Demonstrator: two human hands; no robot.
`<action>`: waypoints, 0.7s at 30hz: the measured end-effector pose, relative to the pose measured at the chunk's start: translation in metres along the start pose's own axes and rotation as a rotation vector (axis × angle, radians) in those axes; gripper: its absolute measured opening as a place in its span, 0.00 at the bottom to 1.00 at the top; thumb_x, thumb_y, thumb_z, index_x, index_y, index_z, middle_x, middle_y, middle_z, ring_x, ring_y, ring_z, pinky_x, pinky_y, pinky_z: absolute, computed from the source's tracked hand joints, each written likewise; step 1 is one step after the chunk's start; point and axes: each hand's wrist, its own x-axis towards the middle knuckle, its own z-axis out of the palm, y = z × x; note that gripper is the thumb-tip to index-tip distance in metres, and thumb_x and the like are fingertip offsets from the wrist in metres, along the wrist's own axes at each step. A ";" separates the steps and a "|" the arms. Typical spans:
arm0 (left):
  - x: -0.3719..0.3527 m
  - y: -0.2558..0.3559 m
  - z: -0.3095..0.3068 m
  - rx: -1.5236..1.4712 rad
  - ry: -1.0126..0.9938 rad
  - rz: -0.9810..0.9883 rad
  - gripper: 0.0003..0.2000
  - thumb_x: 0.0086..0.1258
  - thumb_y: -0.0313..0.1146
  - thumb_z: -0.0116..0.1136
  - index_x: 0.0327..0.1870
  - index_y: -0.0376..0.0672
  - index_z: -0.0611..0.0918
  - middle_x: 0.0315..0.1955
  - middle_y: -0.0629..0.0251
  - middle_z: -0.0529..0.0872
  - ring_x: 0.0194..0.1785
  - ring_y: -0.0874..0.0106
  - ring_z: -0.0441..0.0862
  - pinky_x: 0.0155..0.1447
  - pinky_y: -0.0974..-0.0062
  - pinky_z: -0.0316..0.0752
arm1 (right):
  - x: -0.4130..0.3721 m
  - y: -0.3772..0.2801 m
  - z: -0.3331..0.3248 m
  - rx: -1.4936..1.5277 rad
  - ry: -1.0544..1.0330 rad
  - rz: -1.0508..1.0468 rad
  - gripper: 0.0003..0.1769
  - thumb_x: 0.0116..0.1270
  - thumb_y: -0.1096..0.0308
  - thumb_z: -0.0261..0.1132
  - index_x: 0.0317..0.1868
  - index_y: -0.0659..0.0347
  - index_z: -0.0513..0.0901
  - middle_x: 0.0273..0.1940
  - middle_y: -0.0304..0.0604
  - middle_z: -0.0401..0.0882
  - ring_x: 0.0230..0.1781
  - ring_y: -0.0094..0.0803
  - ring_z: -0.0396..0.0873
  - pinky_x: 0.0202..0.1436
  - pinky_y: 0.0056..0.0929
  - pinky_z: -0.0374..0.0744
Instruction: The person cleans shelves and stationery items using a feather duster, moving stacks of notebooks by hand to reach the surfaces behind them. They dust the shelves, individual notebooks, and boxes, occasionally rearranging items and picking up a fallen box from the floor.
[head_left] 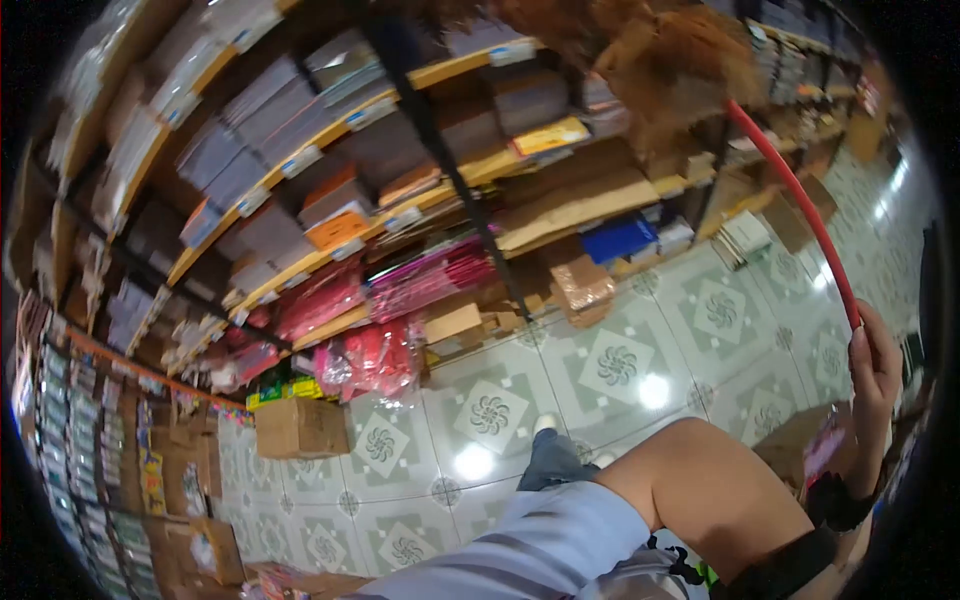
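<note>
My right hand (873, 355), at the right edge of the view, is closed around the end of a long red handle (805, 200). This handle curves up and left to a brown feather duster head (680, 65), blurred in front of the upper shelves. A dark fluffy band is round the wrist below that hand. My left arm, in a pale sleeve, is bent across the bottom of the view; a black band crosses its forearm near the lower right. The left hand itself does not show.
Long shelves (575, 215) carry stacked paper goods and pink packets (440, 280). A cardboard box (300, 428) stands on the patterned tile floor (490, 412), with a wrapped package (583, 290) by the lowest shelf. Another goods rack (75, 440) stands at the left.
</note>
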 end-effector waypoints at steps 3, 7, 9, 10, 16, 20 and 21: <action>0.016 -0.017 -0.001 -0.039 -0.035 -0.022 0.15 0.39 0.32 0.55 0.25 0.32 0.67 0.12 0.53 0.73 0.19 0.57 0.75 0.21 0.65 0.69 | -0.010 0.020 -0.003 -0.105 0.239 -0.344 0.14 0.61 0.71 0.52 0.46 0.68 0.72 0.33 0.36 0.70 0.28 0.18 0.64 0.32 0.14 0.62; 0.034 -0.049 -0.008 -0.041 -0.093 -0.088 0.16 0.37 0.33 0.56 0.24 0.32 0.67 0.10 0.52 0.72 0.18 0.55 0.75 0.19 0.64 0.70 | -0.016 0.060 -0.019 0.173 0.215 0.052 0.12 0.60 0.72 0.53 0.44 0.69 0.72 0.41 0.43 0.73 0.41 0.24 0.69 0.46 0.19 0.65; 0.042 -0.074 -0.016 -0.032 -0.105 -0.120 0.17 0.37 0.33 0.56 0.24 0.31 0.66 0.09 0.51 0.72 0.17 0.54 0.75 0.18 0.63 0.70 | -0.016 0.081 -0.025 0.137 0.208 0.079 0.12 0.60 0.72 0.54 0.43 0.69 0.72 0.40 0.43 0.73 0.40 0.24 0.69 0.46 0.19 0.65; 0.047 -0.099 -0.015 -0.041 -0.103 -0.143 0.17 0.36 0.33 0.57 0.24 0.31 0.66 0.09 0.51 0.72 0.17 0.53 0.75 0.18 0.63 0.70 | -0.017 0.092 -0.032 0.086 0.196 0.113 0.12 0.60 0.71 0.54 0.43 0.69 0.73 0.39 0.43 0.73 0.39 0.23 0.69 0.45 0.19 0.66; -0.016 -0.249 -0.140 -0.215 -0.327 -0.263 0.10 0.59 0.35 0.48 0.35 0.37 0.70 0.27 0.57 0.75 0.30 0.68 0.73 0.34 0.72 0.68 | 0.011 0.196 -0.041 -0.279 0.196 0.126 0.13 0.42 0.66 0.67 0.16 0.63 0.71 0.15 0.44 0.66 0.16 0.37 0.63 0.23 0.29 0.63; -0.094 -0.319 -0.228 -0.215 0.040 -0.661 0.11 0.62 0.32 0.48 0.42 0.37 0.72 0.34 0.67 0.75 0.40 0.77 0.71 0.42 0.80 0.68 | 0.059 0.243 -0.026 -0.345 -0.085 0.093 0.15 0.44 0.56 0.66 0.21 0.61 0.78 0.15 0.46 0.71 0.13 0.38 0.70 0.18 0.30 0.67; -0.105 -0.318 -0.247 -0.261 0.145 -0.776 0.10 0.62 0.29 0.48 0.43 0.37 0.72 0.33 0.69 0.76 0.37 0.80 0.72 0.39 0.83 0.68 | 0.072 0.257 -0.017 -0.398 -0.150 0.112 0.18 0.47 0.51 0.63 0.23 0.59 0.79 0.16 0.46 0.73 0.16 0.39 0.73 0.20 0.30 0.70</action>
